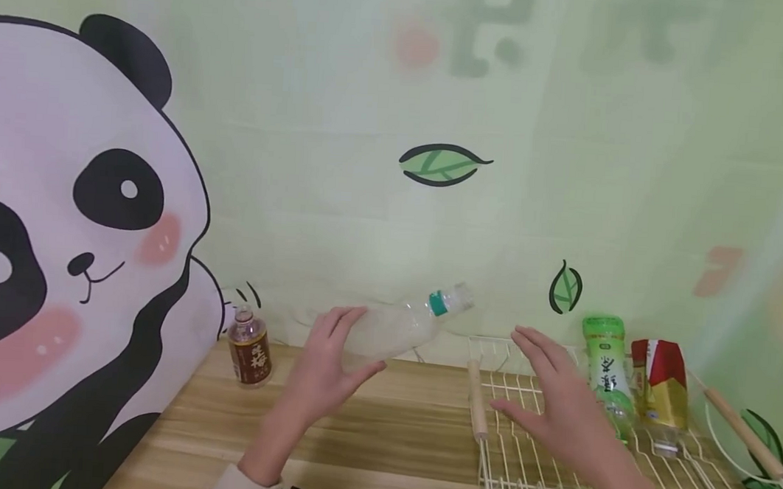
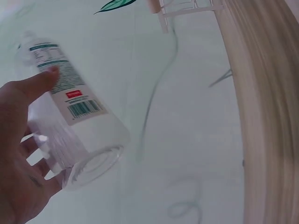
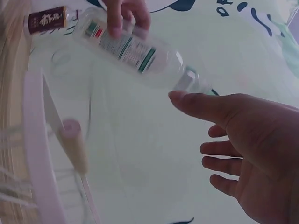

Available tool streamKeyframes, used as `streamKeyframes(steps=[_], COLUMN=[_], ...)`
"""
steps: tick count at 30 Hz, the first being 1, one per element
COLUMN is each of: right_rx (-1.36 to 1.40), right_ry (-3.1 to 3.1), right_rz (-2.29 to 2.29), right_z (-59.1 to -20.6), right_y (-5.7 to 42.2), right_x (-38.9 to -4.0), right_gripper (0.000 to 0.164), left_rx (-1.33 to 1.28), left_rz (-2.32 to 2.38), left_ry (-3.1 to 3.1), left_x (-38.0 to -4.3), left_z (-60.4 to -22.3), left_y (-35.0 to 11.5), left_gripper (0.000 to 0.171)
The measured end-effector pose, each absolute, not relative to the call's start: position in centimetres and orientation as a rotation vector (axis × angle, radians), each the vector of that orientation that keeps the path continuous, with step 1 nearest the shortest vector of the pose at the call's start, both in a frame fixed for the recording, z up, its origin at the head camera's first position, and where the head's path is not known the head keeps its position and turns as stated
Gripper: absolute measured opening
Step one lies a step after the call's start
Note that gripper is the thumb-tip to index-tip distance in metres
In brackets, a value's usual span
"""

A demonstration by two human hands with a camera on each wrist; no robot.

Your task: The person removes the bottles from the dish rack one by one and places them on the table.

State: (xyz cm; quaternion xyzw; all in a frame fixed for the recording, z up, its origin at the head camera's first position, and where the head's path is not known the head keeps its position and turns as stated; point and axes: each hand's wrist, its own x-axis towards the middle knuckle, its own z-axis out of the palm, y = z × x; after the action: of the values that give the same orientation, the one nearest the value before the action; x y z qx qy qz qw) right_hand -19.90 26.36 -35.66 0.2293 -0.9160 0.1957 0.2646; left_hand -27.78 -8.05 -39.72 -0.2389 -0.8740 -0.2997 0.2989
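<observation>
A clear plastic bottle (image 1: pixel 393 332) with a teal band at its neck is held up off the table, tilted with its neck toward the right. My left hand (image 1: pixel 332 367) grips it around the body; the left wrist view shows the thumb lying over the printed label (image 2: pixel 70 88) and fingers curled behind. My right hand (image 1: pixel 558 408) hovers above the wire basket, its fingers extended and apart, holding nothing. In the right wrist view the right thumb appears near the bottle's neck (image 3: pixel 187 79), but the head view shows a gap between them.
A small brown-labelled bottle (image 1: pixel 251 348) stands at the table's left. On the right, a white wire basket (image 1: pixel 520 458) with wooden handles (image 1: pixel 478 400) holds a green bottle (image 1: pixel 607 366) and a red-and-gold package (image 1: pixel 662 384). A panda-printed backdrop (image 1: pixel 341 197) rises behind the wooden table (image 1: pixel 381 436).
</observation>
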Motion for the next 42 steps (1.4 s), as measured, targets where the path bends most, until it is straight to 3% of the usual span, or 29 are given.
streamKeyframes(steps=[9,18,25,42], right_rx=[0.542,0.564,0.471,0.055], right_ry=[-2.618,-2.63,-2.656,-2.725], right_rz=[0.513,0.495,0.602,0.858], right_z=[-33.7,-33.2,-34.3,-39.1], right_y=[31.2,34.5,36.9,41.3], right_x=[-19.7,-19.6,-21.1,-24.6], right_gripper=[0.099,0.094,0.09,0.106], left_rx=[-0.491,-0.229,-0.082,0.03], left_rz=[-1.375,-1.505,-1.622,-1.532], left_ry=[-2.187,-2.187,-2.148,-2.124], left_x=[-29.3,-30.2,-30.9,-32.7], left_z=[-40.0,-42.5,-43.9,-47.8], left_y=[-10.5,-12.7,-13.2,-13.0], left_gripper=[0.083,0.085,0.089,0.084])
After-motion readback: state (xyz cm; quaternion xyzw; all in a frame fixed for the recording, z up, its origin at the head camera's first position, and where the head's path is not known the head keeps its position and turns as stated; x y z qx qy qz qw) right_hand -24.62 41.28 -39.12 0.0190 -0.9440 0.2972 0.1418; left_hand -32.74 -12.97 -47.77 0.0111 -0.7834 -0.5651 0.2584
